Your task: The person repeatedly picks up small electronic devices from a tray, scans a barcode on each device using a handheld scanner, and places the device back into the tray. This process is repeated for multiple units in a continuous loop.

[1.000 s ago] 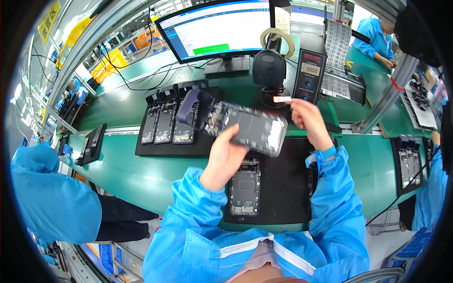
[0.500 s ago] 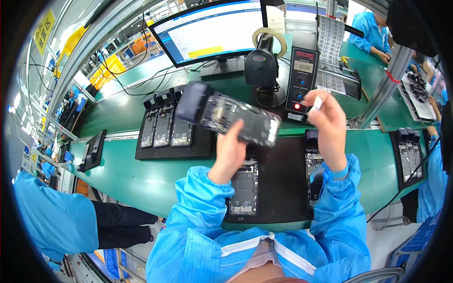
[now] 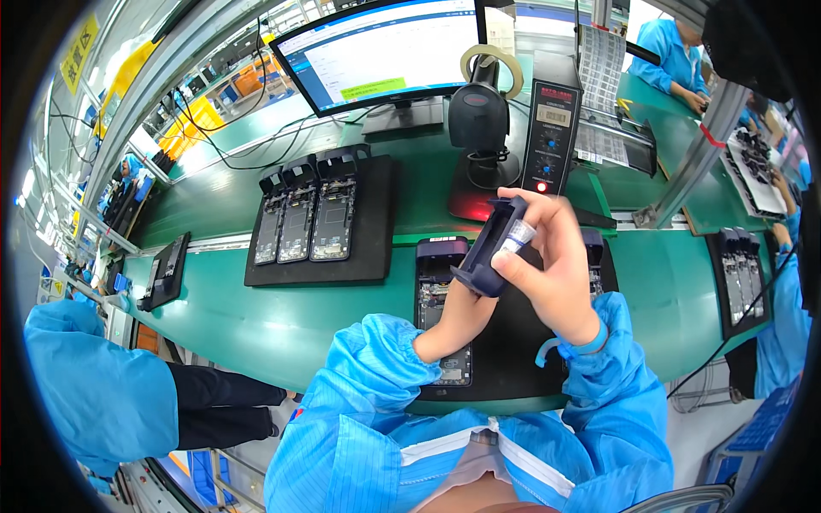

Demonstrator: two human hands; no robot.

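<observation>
My left hand point(image 3: 463, 318) grips the lower end of a dark phone frame point(image 3: 484, 250), held up edge-on above a black work mat point(image 3: 511, 352). My right hand point(image 3: 553, 267) closes around the frame's upper side, thumb and fingers pressing a small white label point(image 3: 516, 236) against it. On the mat under my hands lies another phone frame point(image 3: 440, 295) with its inner parts showing. A third frame point(image 3: 595, 250) sits at the mat's right, mostly hidden by my right hand.
A black tray point(image 3: 376, 214) with three phone frames lies on the green bench. Behind stand a monitor point(image 3: 385, 51), a black scanner point(image 3: 479, 115), a tape roll point(image 3: 492, 61) and a control box point(image 3: 552, 120). People in blue coats work at left point(image 3: 85, 385) and top right point(image 3: 676, 47).
The held frame has come down and turned from its flat face to edge-on. My right hand left the control box area and closed onto the frame with the white label.
</observation>
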